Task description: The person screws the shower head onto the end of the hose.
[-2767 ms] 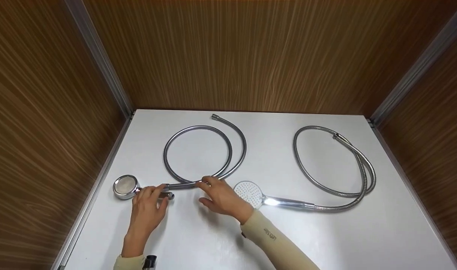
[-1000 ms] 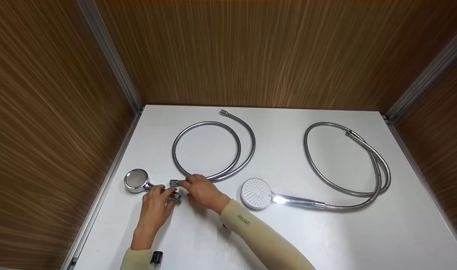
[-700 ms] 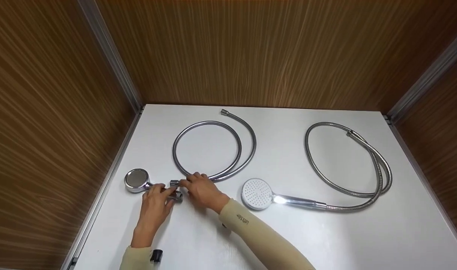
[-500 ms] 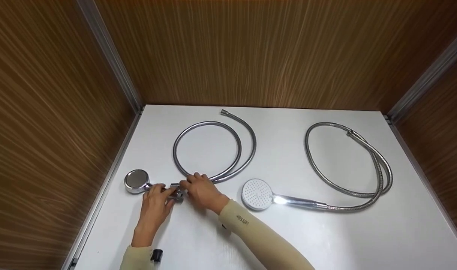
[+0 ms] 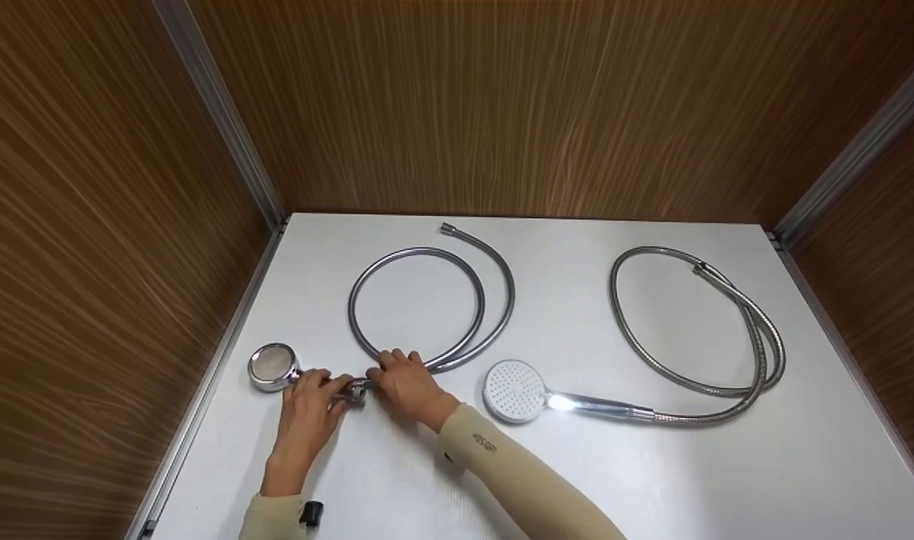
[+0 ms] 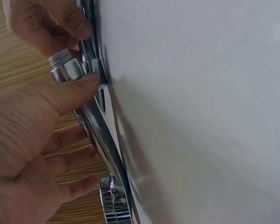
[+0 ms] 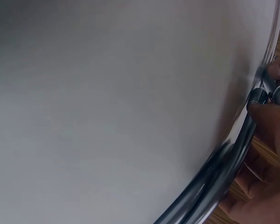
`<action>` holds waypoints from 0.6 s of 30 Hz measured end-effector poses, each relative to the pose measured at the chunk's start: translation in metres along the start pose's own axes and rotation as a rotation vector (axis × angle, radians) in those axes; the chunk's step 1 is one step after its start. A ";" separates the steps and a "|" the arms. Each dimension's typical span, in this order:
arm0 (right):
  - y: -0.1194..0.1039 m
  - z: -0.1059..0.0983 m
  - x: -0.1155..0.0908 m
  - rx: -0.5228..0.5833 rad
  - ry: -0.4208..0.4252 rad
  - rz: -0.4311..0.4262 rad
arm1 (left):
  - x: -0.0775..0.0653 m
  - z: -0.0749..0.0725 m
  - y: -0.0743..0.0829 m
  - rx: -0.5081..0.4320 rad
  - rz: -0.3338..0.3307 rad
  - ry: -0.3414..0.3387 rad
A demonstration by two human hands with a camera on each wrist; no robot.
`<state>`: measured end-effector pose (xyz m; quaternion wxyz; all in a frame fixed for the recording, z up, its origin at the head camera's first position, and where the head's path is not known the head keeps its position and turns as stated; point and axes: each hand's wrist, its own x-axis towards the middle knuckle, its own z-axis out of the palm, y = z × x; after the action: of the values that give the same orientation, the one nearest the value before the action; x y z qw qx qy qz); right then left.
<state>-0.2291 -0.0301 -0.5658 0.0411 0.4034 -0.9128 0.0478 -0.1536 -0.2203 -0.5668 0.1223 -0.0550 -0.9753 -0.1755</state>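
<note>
My left hand (image 5: 303, 416) grips the handle of a chrome shower head (image 5: 272, 365), whose round face points up at the left of the table in the head view. In the left wrist view, the thumb lies on the handle (image 6: 100, 130) near its bare threaded end (image 6: 60, 58). My right hand (image 5: 410, 386) pinches a grey shower hose (image 5: 419, 250) just behind its end fitting. That fitting (image 7: 258, 96) sits close beside the handle's threaded end in the right wrist view. The hose loops once behind the hands, its other end (image 5: 448, 229) lying near the back edge.
A second shower head (image 5: 514, 390) with a white dotted face lies right of my right hand. Its handle is joined to a coiled metal hose (image 5: 614, 296). Wood-grain panels (image 5: 501, 112) surround the white table (image 5: 561, 300) at the back and sides.
My right hand has shifted left along the hose to its end. The end fitting has come forward from behind the handle to right beside its threaded end. My left hand keeps its grip.
</note>
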 end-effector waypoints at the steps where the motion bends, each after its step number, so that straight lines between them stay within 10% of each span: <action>1: 0.000 0.000 0.000 0.002 -0.004 0.004 | 0.000 0.000 0.000 0.000 0.002 0.000; 18: 0.007 -0.002 -0.006 0.110 0.053 0.025 | 0.009 -0.004 -0.004 0.080 0.135 0.121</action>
<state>-0.2299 -0.0203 -0.5649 0.0424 0.3924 -0.9123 0.1091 -0.1617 -0.2253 -0.5626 0.1945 -0.1048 -0.9665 -0.1305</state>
